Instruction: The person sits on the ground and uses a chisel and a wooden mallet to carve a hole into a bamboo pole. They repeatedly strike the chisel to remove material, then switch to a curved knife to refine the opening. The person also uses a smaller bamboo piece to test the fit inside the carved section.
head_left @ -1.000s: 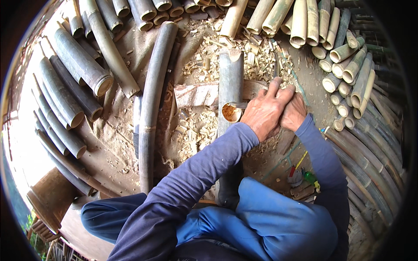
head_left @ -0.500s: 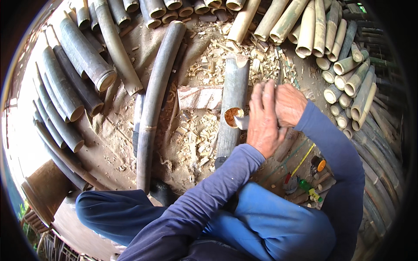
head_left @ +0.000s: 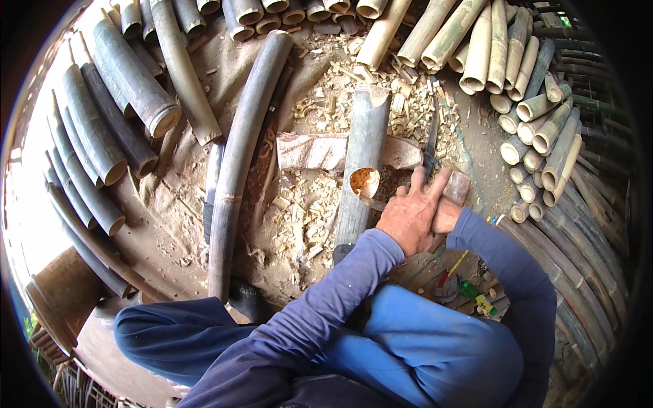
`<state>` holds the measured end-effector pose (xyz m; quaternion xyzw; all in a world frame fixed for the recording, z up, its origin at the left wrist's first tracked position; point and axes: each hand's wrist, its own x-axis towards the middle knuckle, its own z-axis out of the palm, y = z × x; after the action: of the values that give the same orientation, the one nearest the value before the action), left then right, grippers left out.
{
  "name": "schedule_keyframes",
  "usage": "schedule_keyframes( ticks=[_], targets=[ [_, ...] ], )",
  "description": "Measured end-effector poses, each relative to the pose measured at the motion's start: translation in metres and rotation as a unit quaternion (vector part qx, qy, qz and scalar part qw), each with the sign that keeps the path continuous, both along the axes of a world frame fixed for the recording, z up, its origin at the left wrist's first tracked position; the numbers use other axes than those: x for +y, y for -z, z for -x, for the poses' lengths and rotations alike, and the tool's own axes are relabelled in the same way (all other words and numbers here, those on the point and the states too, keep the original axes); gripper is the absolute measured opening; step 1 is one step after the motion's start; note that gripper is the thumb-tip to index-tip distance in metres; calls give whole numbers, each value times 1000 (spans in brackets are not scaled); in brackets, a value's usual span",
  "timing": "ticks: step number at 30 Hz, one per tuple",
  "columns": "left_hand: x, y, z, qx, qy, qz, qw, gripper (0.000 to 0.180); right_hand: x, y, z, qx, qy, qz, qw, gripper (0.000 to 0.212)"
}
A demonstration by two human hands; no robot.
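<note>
A grey-green bamboo length [head_left: 362, 146] lies lengthwise in front of me, with an oval hole [head_left: 364, 181] cut in its wall showing a rough orange-brown inside. A narrow metal blade [head_left: 371, 202], seemingly a gouge's, reaches from the hole's lower edge to beneath my hands. My left hand [head_left: 409, 216] lies over the tool, its index and middle fingers stretched out and apart, the others partly hidden. Mostly covered by it, my right hand [head_left: 446, 215] is closed round a thick wooden handle [head_left: 456, 187], whose blunt end sticks out beyond the fingers.
Under the bamboo runs a wooden block [head_left: 311, 151], among pale wood chips [head_left: 306, 221]. A dark blade [head_left: 432, 129] lies right of it. A long bamboo pole [head_left: 246, 153] stretches along the left. Cut bamboo tubes [head_left: 554, 129] ring the area. A green bottle [head_left: 469, 290] lies near my right knee.
Both hands have moved down toward me, and the blade has swung lower at the hole's edge. My left fingers have spread and tilted right, and the wooden handle's end now shows.
</note>
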<state>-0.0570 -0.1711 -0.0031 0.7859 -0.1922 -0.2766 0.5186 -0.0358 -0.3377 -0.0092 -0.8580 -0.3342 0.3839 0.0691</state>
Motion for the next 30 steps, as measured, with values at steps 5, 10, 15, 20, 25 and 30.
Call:
schedule_keyframes(
  ticks=[5,10,15,20,25,30],
  targets=[
    [37,-11,19,-126,62,-74,987,106,55,5,69,187,449,-229,843,36],
    [120,-60,71,115,-73,-88,987,104,108,-23,108,478,663,-501,285,33],
    [156,-56,83,-18,-42,-292,955,38,120,0,106,491,646,-455,366,31],
    [167,-72,-9,-214,122,-405,880,11,145,16,82,558,636,-487,218,33],
    [168,-48,-119,-2,299,-342,891,23,163,7,52,487,697,-514,111,27],
    [199,-9,-88,212,263,-221,915,30,165,18,51,482,730,-435,214,34]
  ],
)
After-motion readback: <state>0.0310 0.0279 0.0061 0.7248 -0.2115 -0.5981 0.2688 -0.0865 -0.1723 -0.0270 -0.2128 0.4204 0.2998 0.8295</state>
